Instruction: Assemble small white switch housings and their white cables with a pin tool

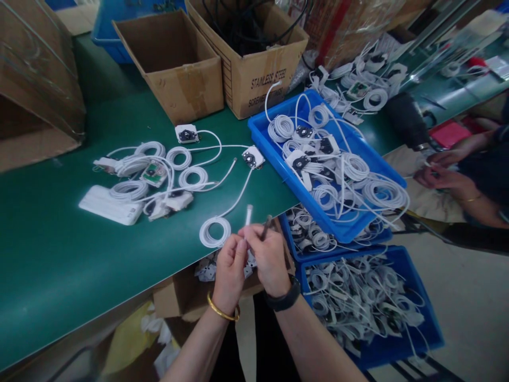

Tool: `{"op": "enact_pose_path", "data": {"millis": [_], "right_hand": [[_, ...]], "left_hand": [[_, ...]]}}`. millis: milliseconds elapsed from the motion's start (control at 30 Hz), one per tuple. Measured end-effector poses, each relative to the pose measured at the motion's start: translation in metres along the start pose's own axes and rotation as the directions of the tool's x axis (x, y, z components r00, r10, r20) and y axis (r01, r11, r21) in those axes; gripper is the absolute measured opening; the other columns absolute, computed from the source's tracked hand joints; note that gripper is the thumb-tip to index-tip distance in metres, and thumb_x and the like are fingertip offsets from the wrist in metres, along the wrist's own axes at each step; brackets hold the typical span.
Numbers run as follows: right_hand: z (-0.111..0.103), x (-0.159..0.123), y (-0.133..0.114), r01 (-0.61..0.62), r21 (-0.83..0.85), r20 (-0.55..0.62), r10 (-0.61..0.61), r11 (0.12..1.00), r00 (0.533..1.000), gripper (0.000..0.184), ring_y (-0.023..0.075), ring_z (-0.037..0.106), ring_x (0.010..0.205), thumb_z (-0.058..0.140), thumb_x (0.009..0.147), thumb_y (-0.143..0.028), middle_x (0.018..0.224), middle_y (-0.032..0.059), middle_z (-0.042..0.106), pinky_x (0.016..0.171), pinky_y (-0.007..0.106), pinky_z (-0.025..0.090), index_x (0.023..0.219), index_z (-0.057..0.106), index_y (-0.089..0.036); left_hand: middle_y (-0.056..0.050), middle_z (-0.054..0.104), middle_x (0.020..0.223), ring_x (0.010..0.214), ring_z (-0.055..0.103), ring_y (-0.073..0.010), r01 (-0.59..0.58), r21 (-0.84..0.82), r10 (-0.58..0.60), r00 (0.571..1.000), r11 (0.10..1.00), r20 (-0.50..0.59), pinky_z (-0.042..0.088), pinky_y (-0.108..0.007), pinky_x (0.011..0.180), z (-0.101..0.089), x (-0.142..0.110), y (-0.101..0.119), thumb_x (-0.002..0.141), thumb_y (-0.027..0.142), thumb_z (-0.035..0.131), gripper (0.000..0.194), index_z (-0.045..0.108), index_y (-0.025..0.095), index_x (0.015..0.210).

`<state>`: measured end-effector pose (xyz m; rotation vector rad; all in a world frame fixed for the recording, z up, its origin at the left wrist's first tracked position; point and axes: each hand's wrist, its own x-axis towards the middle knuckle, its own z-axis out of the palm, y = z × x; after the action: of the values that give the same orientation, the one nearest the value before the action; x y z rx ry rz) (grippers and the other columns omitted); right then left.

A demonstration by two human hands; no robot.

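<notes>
My left hand is closed, its thumb and fingertips pinched together at a white cable. The cable's pale end sticks up just beyond my fingertips. My right hand presses against the left one at the same spot, thumb and forefinger by the cable. A dark metal tool pokes out of the right hand's curled fingers; its exact kind is hidden. Just beyond the left hand, a coiled white cable lies at the table edge, running up to a white unit with a black centre.
More coiled cables and a white rectangular case lie on the green table. A blue tray of coils stands right, with fuller blue bins below. Cardboard boxes line the back. Another person's hands work at right.
</notes>
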<state>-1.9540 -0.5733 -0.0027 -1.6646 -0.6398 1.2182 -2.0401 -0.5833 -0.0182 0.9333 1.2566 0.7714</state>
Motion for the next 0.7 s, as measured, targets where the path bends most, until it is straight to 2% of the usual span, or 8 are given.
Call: {"op": "enact_pose_path", "data": {"millis": [167, 267, 333, 400, 500, 533, 600, 700], "right_hand": [[0.009, 0.003, 0.006, -0.024, 0.041, -0.024, 0.025, 0.999, 0.999, 0.025, 0.0131, 0.052, 0.056, 0.061, 0.078, -0.037, 0.061, 0.0015, 0.062, 0.051, 0.024, 0.037, 0.065, 0.066, -0.016], [0.005, 0.008, 0.004, -0.062, 0.11, -0.015, 0.064, 0.992, 0.998, 0.027, 0.0109, 0.048, 0.051, 0.061, 0.078, -0.041, 0.059, 0.0009, 0.06, 0.048, 0.023, 0.035, 0.069, 0.064, -0.015], [0.0, 0.01, -0.003, -0.072, 0.175, 0.02, 0.07, 0.982, 0.997, 0.029, 0.0088, 0.043, 0.046, 0.059, 0.08, -0.043, 0.058, 0.0009, 0.062, 0.045, 0.021, 0.032, 0.072, 0.062, -0.016], [-0.005, 0.006, -0.01, -0.075, 0.199, 0.099, 0.056, 0.977, 0.994, 0.029, 0.0068, 0.036, 0.041, 0.057, 0.082, -0.044, 0.057, 0.0008, 0.063, 0.041, 0.02, 0.026, 0.074, 0.059, -0.016], [-0.014, -0.006, -0.019, -0.117, 0.224, 0.229, 0.064, 0.968, 0.971, 0.03, 0.0051, 0.028, 0.038, 0.057, 0.082, -0.045, 0.051, -0.0012, 0.059, 0.039, 0.019, 0.018, 0.074, 0.057, -0.016], [-0.018, -0.009, -0.021, -0.134, 0.262, 0.241, 0.07, 0.956, 0.968, 0.031, 0.0047, 0.027, 0.037, 0.059, 0.082, -0.046, 0.049, -0.0023, 0.056, 0.038, 0.019, 0.016, 0.073, 0.056, -0.016], [-0.03, -0.014, -0.026, -0.156, 0.371, 0.204, 0.084, 0.916, 0.975, 0.033, 0.0038, 0.025, 0.037, 0.062, 0.079, -0.049, 0.049, -0.0045, 0.051, 0.037, 0.019, 0.013, 0.071, 0.054, -0.017], [-0.06, -0.015, -0.04, -0.127, 0.524, 0.105, 0.084, 0.842, 0.991, 0.033, 0.0028, 0.021, 0.039, 0.068, 0.075, -0.048, 0.05, -0.0061, 0.046, 0.037, 0.017, 0.012, 0.071, 0.054, -0.018]], "left_hand": [[0.004, 0.039, 0.062, 0.057, 0.038, -0.0118, -0.058, 0.121, 0.061, 0.998, 0.991, -0.022, 0.034, -0.024, 0.054, -0.004, -0.005, -0.002, 0.091, 0.042, 0.042, 0.031, 0.044, 0.02, 0.069], [-0.003, 0.054, 0.075, 0.073, 0.052, -0.0186, -0.201, 0.395, 0.229, 0.973, 0.896, -0.026, 0.043, -0.031, 0.067, -0.02, -0.001, 0.001, 0.093, 0.035, 0.036, 0.027, 0.052, 0.02, 0.077], [-0.013, 0.057, 0.108, 0.105, 0.051, -0.0279, -0.262, 0.679, 0.442, 0.891, 0.686, -0.103, 0.041, -0.04, 0.086, -0.037, 0.009, 0.003, 0.092, 0.032, 0.037, 0.025, 0.057, 0.018, 0.097], [-0.02, 0.044, 0.132, 0.12, 0.043, -0.0358, -0.139, 0.89, 0.534, 0.836, 0.433, -0.129, 0.038, -0.047, 0.092, -0.052, 0.025, 0.003, 0.089, 0.031, 0.043, 0.037, 0.049, 0.013, 0.12], [-0.02, 0.052, 0.121, 0.094, 0.059, -0.0321, -0.015, 0.983, 0.357, 0.933, 0.181, -0.051, 0.046, -0.04, 0.074, -0.065, 0.051, 0.001, 0.088, 0.031, 0.042, 0.039, 0.049, 0.013, 0.122], [-0.018, 0.058, 0.112, 0.083, 0.062, -0.0288, -0.007, 0.987, 0.279, 0.96, 0.158, -0.038, 0.046, -0.037, 0.066, -0.068, 0.057, 0.001, 0.089, 0.031, 0.04, 0.033, 0.054, 0.014, 0.113], [-0.012, 0.063, 0.095, 0.073, 0.063, -0.0254, 0.008, 0.975, 0.202, 0.978, 0.22, -0.054, 0.044, -0.032, 0.059, -0.071, 0.064, 0.006, 0.09, 0.031, 0.038, 0.025, 0.056, 0.016, 0.096], [-0.007, 0.065, 0.079, 0.066, 0.062, -0.0223, -0.001, 0.864, 0.263, 0.953, 0.504, -0.152, 0.043, -0.029, 0.056, -0.069, 0.056, 0.037, 0.086, 0.035, 0.047, 0.018, 0.051, 0.018, 0.09]]}}
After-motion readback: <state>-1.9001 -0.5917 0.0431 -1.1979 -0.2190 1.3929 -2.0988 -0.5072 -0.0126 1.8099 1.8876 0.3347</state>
